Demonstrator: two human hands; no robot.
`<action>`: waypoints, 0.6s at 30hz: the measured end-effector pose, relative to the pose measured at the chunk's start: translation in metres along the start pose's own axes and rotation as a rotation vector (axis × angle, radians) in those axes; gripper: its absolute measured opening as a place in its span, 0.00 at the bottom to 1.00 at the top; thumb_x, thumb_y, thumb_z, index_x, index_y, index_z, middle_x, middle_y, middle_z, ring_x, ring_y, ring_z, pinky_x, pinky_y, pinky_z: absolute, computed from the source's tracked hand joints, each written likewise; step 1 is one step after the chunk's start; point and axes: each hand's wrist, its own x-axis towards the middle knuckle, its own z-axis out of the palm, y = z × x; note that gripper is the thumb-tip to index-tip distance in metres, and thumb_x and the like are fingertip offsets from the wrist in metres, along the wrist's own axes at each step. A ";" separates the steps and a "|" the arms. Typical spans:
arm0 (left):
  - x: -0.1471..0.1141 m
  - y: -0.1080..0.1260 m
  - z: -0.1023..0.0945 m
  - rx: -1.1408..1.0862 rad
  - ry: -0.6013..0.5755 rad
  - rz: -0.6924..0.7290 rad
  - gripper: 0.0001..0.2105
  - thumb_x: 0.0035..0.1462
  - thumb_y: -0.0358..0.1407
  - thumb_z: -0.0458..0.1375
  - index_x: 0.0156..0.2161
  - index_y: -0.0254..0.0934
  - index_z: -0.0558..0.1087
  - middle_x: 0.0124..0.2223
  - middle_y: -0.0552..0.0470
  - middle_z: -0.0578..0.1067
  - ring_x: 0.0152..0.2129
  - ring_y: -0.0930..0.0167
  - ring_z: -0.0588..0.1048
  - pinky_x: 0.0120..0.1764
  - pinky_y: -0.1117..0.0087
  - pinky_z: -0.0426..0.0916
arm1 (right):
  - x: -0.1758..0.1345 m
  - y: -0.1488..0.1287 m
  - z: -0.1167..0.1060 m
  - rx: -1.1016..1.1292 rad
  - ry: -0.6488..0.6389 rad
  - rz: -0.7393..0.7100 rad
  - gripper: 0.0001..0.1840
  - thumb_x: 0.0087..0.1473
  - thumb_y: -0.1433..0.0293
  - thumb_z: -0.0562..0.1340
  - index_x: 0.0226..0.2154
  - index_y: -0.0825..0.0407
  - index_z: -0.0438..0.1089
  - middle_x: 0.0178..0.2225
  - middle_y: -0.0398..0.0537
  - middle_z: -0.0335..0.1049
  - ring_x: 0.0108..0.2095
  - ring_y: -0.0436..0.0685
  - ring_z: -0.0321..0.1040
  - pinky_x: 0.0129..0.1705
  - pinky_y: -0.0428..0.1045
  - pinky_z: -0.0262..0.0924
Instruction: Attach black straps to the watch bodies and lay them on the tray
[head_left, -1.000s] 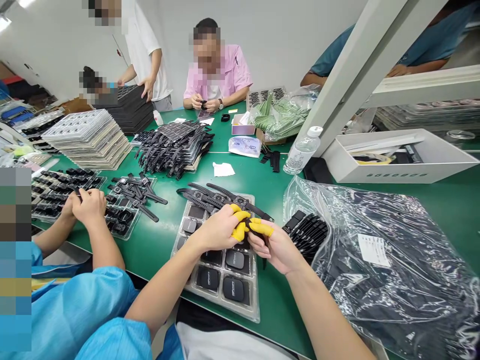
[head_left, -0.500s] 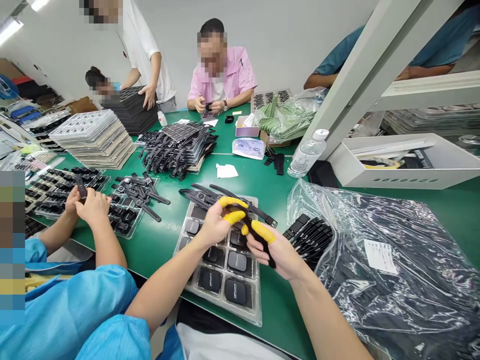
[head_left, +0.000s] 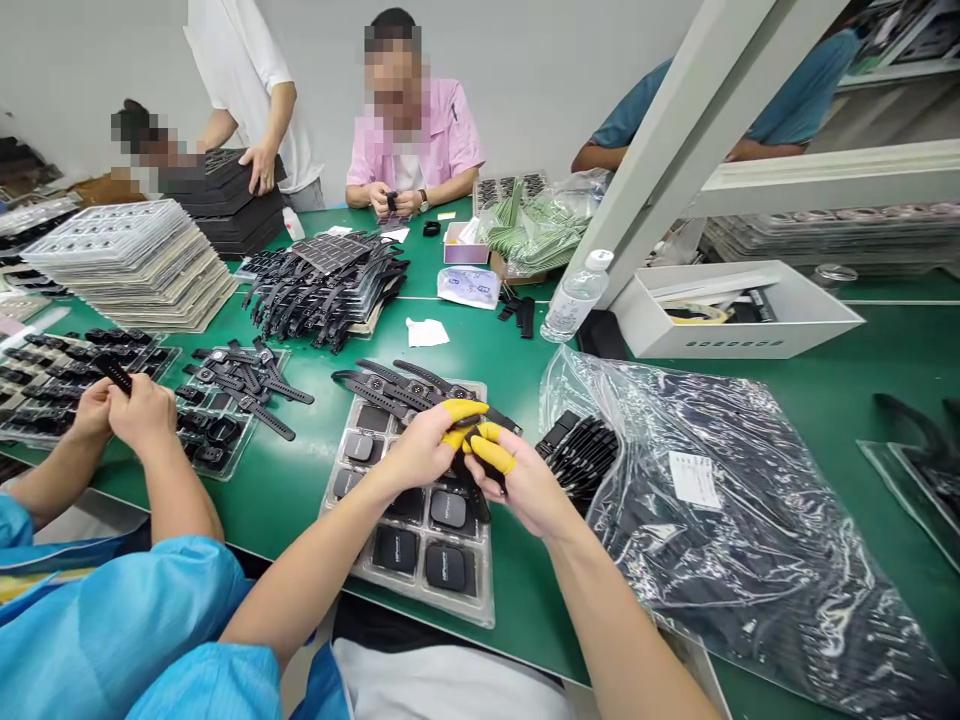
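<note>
Holding a black strap (head_left: 475,492) between them, the left hand (head_left: 426,446) and the right hand (head_left: 523,482) meet above the right side of a tray (head_left: 486,570). Both are clamped on the strap, pinching it with fingers in yellow covers (head_left: 492,456), and one length of it hangs down over the tray's right edge. The fingers hide its upper part, so I cannot tell whether a watch is joined to it.

Dark blocks (head_left: 448,568) sit in the tray's compartments, the near ones printed in white. Across its far end lie several black watches (head_left: 382,388). Just right of the tray, more straps (head_left: 581,455) stick out of a large clear bag (head_left: 705,560) with a white label.

Farther off on the green table (head_left: 283,490) are a scrap of paper (head_left: 427,332), a bottle (head_left: 576,300) and a white box (head_left: 750,335). To the left, a co-worker's hands (head_left: 142,412) hold another strap beside a heap of watches (head_left: 244,382). At the far side sits a person in pink (head_left: 412,140).
</note>
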 end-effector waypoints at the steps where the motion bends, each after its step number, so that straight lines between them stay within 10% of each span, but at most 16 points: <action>1: -0.001 -0.001 0.000 0.089 -0.028 0.078 0.26 0.57 0.23 0.53 0.59 0.38 0.76 0.60 0.44 0.78 0.59 0.61 0.76 0.64 0.55 0.71 | 0.000 0.001 0.001 -0.004 -0.014 0.015 0.26 0.51 0.48 0.73 0.33 0.49 0.64 0.21 0.35 0.64 0.17 0.43 0.48 0.18 0.42 0.40; 18: -0.007 0.008 -0.008 0.266 -0.120 0.133 0.22 0.72 0.33 0.47 0.68 0.39 0.67 0.61 0.41 0.71 0.60 0.62 0.72 0.66 0.58 0.68 | 0.004 -0.001 0.004 0.288 0.053 -0.013 0.22 0.49 0.56 0.73 0.31 0.48 0.62 0.15 0.30 0.53 0.15 0.43 0.40 0.16 0.41 0.33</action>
